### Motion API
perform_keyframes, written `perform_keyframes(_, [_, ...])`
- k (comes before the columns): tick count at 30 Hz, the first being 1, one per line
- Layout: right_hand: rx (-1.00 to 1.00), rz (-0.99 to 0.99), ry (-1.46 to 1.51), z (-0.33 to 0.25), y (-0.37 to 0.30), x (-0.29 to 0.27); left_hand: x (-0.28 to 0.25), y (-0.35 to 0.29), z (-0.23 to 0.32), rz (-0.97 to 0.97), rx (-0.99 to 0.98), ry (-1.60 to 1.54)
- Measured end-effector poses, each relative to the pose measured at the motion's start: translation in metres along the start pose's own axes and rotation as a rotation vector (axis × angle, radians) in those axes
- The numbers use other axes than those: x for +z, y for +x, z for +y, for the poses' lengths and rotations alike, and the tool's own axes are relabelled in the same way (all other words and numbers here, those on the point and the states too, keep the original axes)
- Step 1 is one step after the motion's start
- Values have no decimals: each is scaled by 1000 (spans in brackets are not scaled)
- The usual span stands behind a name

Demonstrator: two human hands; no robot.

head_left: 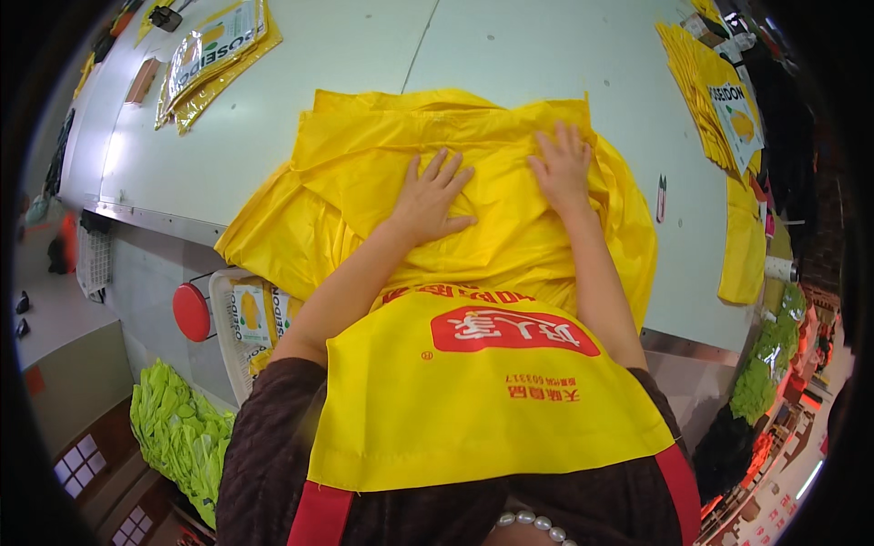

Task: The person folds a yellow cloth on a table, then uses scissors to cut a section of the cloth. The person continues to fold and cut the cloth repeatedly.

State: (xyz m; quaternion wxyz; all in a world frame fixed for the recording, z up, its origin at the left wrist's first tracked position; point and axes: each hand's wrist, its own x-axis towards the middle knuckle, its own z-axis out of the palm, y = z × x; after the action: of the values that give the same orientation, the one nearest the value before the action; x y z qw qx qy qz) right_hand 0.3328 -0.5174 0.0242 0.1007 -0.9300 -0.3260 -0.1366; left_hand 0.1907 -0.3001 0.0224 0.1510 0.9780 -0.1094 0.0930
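Atop yellow sheeting (501, 223), left hand (431, 200) and right hand (564, 173) splayed palm-down; forearms (350, 278) stretched forward; each grip wide.

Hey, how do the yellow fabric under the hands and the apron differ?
The yellow fabric is wrinkled; the apron looks mostly smooth. The fabric lies on the table; the apron is worn. The fabric looks plain; the apron carries a red patch. Both are yellow.

The left hand (432, 200) and right hand (564, 173) rest spread, palm-down, on a crumpled yellow sheet (492, 250). Printed packets (214, 59) lie beyond the sheet's left side, small snips (662, 200) just beside its right edge, and a white basket (235, 358) by its near left side.
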Motion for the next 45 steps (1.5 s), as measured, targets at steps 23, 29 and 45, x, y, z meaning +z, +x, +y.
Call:
perform_keyframes(23, [-267, -479, 311, -123, 8, -17, -43, -86, -55, 734, -883, 4])
perform_keyframes(29, [-348, -533, 43, -112, 3, -31, -59, -73, -85, 691, -985, -1208])
perform_keyframes(45, [-636, -478, 295, -83, -47, -88, -49, -24, -19, -320, -252, -291])
